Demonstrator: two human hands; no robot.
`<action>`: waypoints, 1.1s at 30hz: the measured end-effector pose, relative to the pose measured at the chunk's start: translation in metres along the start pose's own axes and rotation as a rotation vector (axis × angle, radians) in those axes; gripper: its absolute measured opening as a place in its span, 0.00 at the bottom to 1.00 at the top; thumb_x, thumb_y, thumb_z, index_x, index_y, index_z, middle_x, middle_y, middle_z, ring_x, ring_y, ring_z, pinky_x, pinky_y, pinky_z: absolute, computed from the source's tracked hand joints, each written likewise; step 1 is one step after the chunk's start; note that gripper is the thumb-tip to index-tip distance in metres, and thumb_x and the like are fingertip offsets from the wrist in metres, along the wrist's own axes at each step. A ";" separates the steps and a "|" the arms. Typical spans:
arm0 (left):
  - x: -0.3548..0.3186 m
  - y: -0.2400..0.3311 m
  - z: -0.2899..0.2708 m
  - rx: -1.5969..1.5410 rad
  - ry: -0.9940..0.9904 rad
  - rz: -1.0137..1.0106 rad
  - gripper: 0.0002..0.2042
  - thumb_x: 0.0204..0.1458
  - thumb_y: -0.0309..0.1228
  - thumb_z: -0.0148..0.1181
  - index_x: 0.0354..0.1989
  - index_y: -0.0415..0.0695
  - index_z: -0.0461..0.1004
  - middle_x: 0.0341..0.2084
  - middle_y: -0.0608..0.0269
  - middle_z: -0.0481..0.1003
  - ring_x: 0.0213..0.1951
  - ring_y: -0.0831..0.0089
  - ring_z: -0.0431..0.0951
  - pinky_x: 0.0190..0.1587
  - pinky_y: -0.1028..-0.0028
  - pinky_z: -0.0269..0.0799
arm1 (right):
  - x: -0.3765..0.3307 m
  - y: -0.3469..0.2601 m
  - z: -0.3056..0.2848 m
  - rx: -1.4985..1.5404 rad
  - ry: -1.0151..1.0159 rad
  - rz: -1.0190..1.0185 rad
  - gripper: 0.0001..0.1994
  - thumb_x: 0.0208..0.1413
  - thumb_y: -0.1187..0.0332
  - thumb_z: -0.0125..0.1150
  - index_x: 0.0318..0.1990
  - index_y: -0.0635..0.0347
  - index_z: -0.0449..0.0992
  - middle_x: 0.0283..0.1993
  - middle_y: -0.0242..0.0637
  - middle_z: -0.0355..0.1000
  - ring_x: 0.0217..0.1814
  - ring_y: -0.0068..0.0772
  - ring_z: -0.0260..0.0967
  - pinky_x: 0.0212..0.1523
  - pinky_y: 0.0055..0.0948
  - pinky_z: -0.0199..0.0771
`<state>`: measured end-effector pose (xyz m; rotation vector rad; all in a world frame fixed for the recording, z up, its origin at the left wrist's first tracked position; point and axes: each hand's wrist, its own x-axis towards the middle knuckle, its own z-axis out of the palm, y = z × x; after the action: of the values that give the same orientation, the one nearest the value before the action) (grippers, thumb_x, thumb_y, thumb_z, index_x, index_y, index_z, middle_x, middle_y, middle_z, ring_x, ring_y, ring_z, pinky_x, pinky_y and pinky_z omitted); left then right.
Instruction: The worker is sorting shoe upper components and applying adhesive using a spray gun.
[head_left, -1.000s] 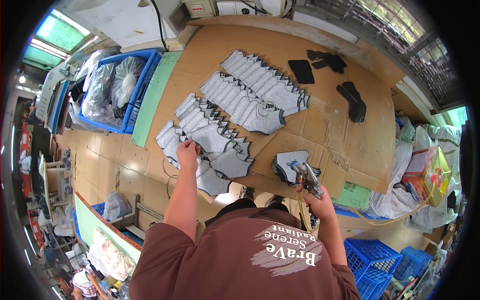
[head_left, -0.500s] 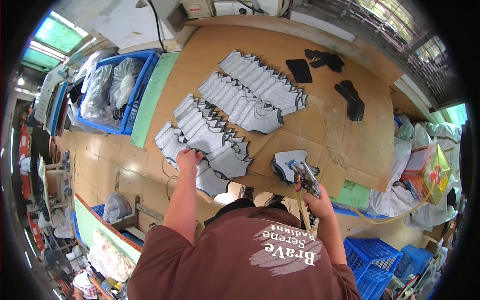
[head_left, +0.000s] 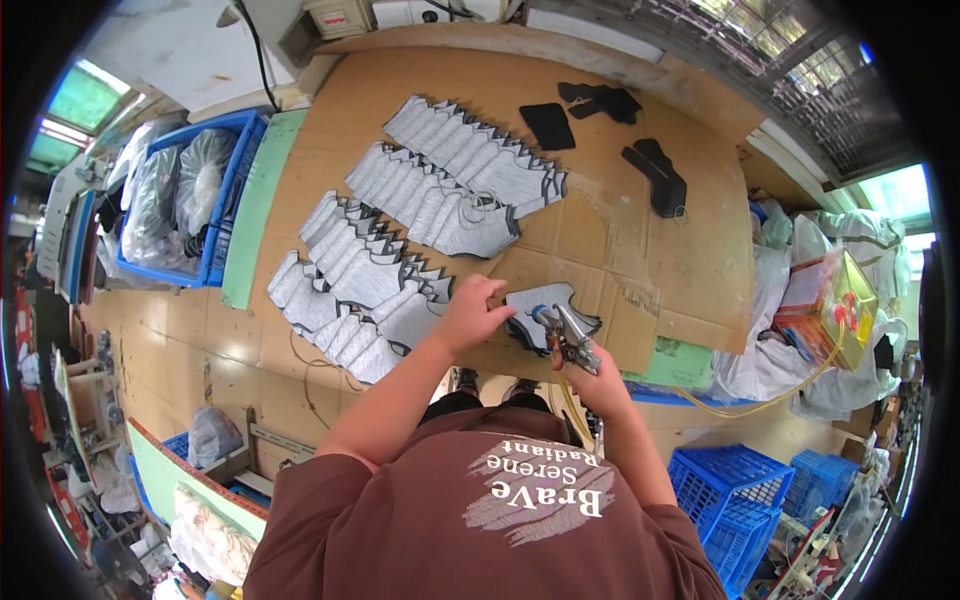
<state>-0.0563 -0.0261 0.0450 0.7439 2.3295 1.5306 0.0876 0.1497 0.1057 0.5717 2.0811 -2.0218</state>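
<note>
In my right hand (head_left: 600, 378) is a metal spray gun (head_left: 568, 340) with a blue front part, its nozzle over a small pile of grey fabric pieces with dark edges (head_left: 552, 299). My left hand (head_left: 472, 318) is just left of that pile, thumb and fingers apart, with nothing visible in it. Farther left, overlapping rows of similar grey pieces (head_left: 365, 272) fan across the cardboard-covered table (head_left: 600, 225). A looped cord (head_left: 487, 203) rests on one of the middle rows. From the spray gun a yellowish hose (head_left: 572, 400) hangs down.
Black cut pieces (head_left: 655, 178) lie at the far right of the table. To the left stands a blue crate (head_left: 238, 215) of bagged material. Plastic bags and a clear yellow container (head_left: 850, 310) sit at the right. Blue crates (head_left: 725, 485) are stacked behind me on the right.
My left hand has left the nearest row of grey pieces and moved right, beside the small pile. The spray gun stays over that pile. The whole view has shifted slightly.
</note>
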 end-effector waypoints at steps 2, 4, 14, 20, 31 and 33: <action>0.003 -0.003 0.008 0.025 -0.134 -0.060 0.15 0.37 0.27 0.64 0.36 0.36 0.73 0.25 0.60 0.67 0.25 0.73 0.69 0.30 0.76 0.65 | 0.000 -0.004 0.000 -0.007 -0.010 0.026 0.13 0.43 0.75 0.49 0.40 0.58 0.70 0.28 0.23 0.66 0.23 0.12 0.57 0.21 0.14 0.58; 0.002 -0.005 0.011 -0.011 -0.123 -0.083 0.15 0.36 0.26 0.64 0.35 0.35 0.73 0.25 0.60 0.67 0.25 0.73 0.69 0.29 0.76 0.65 | 0.001 -0.005 0.000 -0.011 -0.017 0.054 0.12 0.44 0.75 0.49 0.40 0.58 0.70 0.28 0.23 0.66 0.23 0.12 0.57 0.21 0.14 0.58; 0.001 0.000 0.013 -0.082 -0.102 -0.112 0.16 0.35 0.23 0.64 0.36 0.35 0.73 0.25 0.61 0.68 0.25 0.75 0.69 0.29 0.78 0.66 | 0.004 -0.013 0.002 0.012 -0.030 0.146 0.08 0.43 0.77 0.51 0.34 0.62 0.68 0.27 0.28 0.66 0.31 0.20 0.61 0.37 0.22 0.62; 0.001 0.000 0.013 -0.079 -0.097 -0.104 0.15 0.35 0.22 0.64 0.36 0.36 0.73 0.25 0.62 0.68 0.26 0.75 0.69 0.30 0.78 0.67 | 0.001 -0.007 -0.006 0.089 0.044 0.117 0.11 0.43 0.78 0.48 0.37 0.63 0.68 0.27 0.28 0.66 0.32 0.20 0.62 0.37 0.21 0.63; 0.000 -0.007 0.013 -0.100 -0.022 -0.148 0.10 0.41 0.23 0.60 0.34 0.36 0.73 0.27 0.61 0.72 0.28 0.76 0.72 0.32 0.79 0.68 | -0.004 -0.003 -0.015 0.146 0.180 0.038 0.13 0.42 0.80 0.47 0.38 0.63 0.70 0.28 0.28 0.68 0.18 0.13 0.54 0.18 0.16 0.55; -0.004 -0.011 0.005 -0.092 0.015 -0.188 0.09 0.42 0.23 0.59 0.34 0.36 0.73 0.26 0.61 0.73 0.29 0.77 0.73 0.32 0.79 0.68 | -0.007 -0.002 -0.018 0.149 0.137 0.063 0.13 0.42 0.78 0.48 0.39 0.61 0.69 0.29 0.27 0.68 0.21 0.13 0.56 0.20 0.15 0.56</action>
<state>-0.0538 -0.0274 0.0328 0.4779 2.2504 1.5518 0.0952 0.1665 0.1114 0.8124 1.9672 -2.1703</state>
